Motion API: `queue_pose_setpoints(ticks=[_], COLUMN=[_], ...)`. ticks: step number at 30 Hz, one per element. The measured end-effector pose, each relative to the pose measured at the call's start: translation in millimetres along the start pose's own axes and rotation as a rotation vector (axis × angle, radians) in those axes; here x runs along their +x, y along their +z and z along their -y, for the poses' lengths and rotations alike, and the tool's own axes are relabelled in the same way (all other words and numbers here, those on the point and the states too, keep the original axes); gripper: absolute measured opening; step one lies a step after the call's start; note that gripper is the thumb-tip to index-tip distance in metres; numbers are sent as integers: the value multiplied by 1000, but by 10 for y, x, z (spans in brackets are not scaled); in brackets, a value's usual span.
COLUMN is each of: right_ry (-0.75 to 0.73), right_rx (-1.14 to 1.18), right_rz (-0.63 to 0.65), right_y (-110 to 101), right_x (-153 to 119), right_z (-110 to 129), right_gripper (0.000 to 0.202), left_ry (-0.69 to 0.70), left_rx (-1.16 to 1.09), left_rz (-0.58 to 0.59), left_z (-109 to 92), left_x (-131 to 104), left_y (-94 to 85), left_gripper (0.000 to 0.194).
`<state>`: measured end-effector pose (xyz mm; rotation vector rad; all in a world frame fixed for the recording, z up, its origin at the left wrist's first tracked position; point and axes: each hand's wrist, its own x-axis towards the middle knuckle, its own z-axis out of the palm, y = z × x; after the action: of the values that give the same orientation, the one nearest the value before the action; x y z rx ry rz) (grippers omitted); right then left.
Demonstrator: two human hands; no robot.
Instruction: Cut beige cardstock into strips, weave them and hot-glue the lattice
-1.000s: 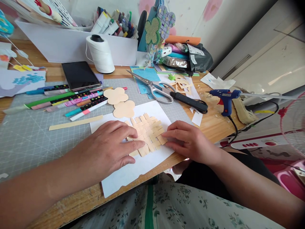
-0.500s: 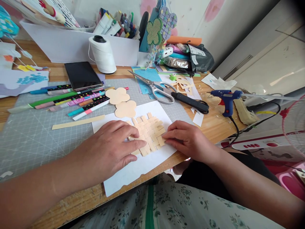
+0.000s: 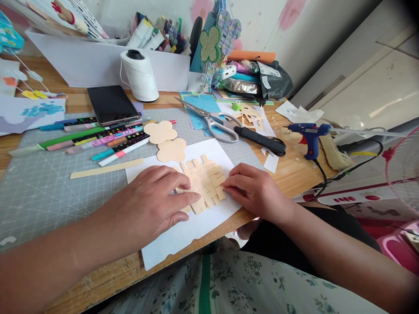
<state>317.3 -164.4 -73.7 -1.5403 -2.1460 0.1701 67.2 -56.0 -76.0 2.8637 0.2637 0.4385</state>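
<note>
A woven mat of beige paper strips (image 3: 207,182) lies on a white sheet of paper (image 3: 170,242) near the table's front edge. My left hand (image 3: 157,196) rests over the mat's left side, fingers apart, its fingertips pressing on the strips. At the right edge, my right hand (image 3: 253,189) pinches the end of a paper strip between thumb and fingers. The very tip of that strip is hidden by the fingers. Just beyond the mat are two beige paper clover shapes (image 3: 171,150), and a loose beige strip (image 3: 106,168) lies to the left.
Scissors (image 3: 212,122) and a black-handled tool (image 3: 260,140) lie beyond the sheet. A blue glue gun (image 3: 309,135) stands at the right. Several markers (image 3: 111,139), a phone (image 3: 113,104) and a white thread spool (image 3: 140,76) are at the back left, around a grey cutting mat (image 3: 49,196).
My right thumb and fingers have closed in slightly at the mat's right edge. The left hand keeps its place on the mat. The whole view has shifted slightly.
</note>
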Motion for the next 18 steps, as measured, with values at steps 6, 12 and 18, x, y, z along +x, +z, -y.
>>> queue_pose_setpoints(ticks=[6,12,18], right_ry=[30,-49,-127], right_rx=[73,144,-8], right_rz=[13,31,305], right_y=[-24,-202,-228], right_x=[4,142,459], right_z=[3,-169,-282], right_gripper=[13,32,72], left_ry=[7,15,-12], left_rx=[18,-6,-15], left_rz=[8,20,-11], left_z=[-14,-10,-18], left_x=[18,1,-38], left_y=[-36,-51,-86], left_gripper=[28,25,25])
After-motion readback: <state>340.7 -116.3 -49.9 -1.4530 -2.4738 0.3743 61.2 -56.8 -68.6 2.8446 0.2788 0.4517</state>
